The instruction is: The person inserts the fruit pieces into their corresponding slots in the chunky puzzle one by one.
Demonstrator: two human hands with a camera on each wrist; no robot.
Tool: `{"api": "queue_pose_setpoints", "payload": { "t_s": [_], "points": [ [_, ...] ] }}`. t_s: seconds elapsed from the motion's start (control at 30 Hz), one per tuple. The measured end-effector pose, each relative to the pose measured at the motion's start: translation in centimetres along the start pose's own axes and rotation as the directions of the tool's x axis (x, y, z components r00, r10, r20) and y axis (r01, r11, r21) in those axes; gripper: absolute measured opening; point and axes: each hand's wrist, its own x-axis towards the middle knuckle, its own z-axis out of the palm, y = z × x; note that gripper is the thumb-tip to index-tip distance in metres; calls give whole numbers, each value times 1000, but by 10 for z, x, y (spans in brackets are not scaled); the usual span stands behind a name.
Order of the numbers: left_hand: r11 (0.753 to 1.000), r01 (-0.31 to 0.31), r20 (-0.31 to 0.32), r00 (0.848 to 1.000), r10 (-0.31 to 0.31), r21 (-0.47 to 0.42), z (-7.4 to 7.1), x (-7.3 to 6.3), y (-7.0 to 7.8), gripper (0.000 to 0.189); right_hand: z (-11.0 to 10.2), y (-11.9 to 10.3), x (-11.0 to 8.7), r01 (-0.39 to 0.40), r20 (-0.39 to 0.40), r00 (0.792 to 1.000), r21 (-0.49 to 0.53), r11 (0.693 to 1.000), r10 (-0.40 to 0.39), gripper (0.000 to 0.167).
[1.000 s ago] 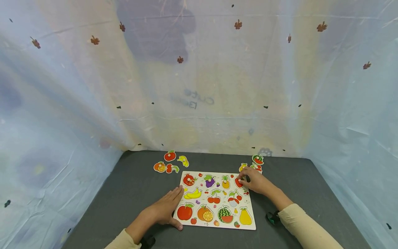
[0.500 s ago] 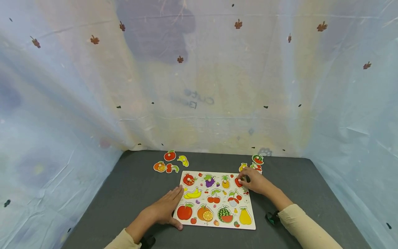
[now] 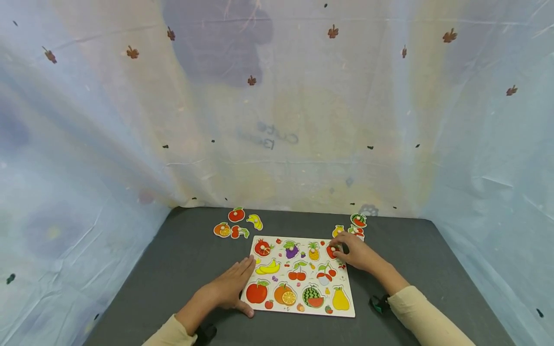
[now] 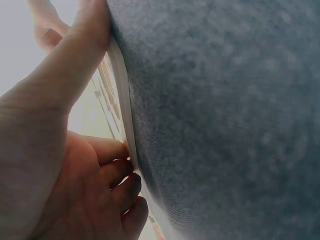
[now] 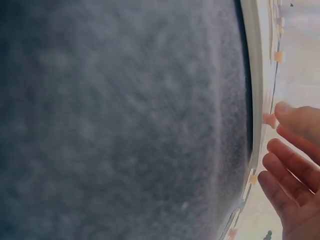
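A white fruit puzzle board (image 3: pixel 279 307) lies on the dark table. My left hand (image 3: pixel 231 283) rests along its left edge, fingers straight and thumb near the lower corner; in the left wrist view the fingers touch the rim. At the upper right corner, my right hand (image 3: pixel 357 251) pinches the knob of a red fruit puzzle piece (image 3: pixel 331 253), partly covered by the fingers. In the right wrist view, thumb and forefinger meet at a small knob (image 5: pixel 270 119). Knobbed pomegranate (image 3: pixel 262 248), grape (image 3: pixel 291 249) and pineapple (image 3: pixel 313 251) pieces sit along the top row.
Behind the board on the left lie apple (image 3: pixel 236 215), orange (image 3: pixel 222 230), banana (image 3: pixel 255 221) and cherry (image 3: pixel 239 232) pieces. Watermelon (image 3: pixel 358 220), pear (image 3: pixel 338 231) and another red piece (image 3: pixel 357 231) lie behind the right hand. A patterned curtain (image 3: pixel 277 120) surrounds the table.
The head view has shifted slightly. Both hands, the board and the loose pieces keep their places.
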Motion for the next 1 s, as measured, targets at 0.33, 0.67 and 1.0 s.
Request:
{"api": "queue_pose_setpoints", "payload": {
  "t_s": [0.33,0.67,1.0],
  "points": [
    [1000,-1,9,1000,1,-10,-1,0,-1,137,0,-9,-15,-16,-38,999,-12,1000,15,34],
    [999,-29,6,1000,29,-33,0,1,-5,136,0,-20,-35,-58,-56,997,-19,998,57,43],
    [991,-74,-20,997,72,-111,-6,9,-23,112,0,-30,-55,-123,-16,992,-3,992,123,52]
  ]
}}
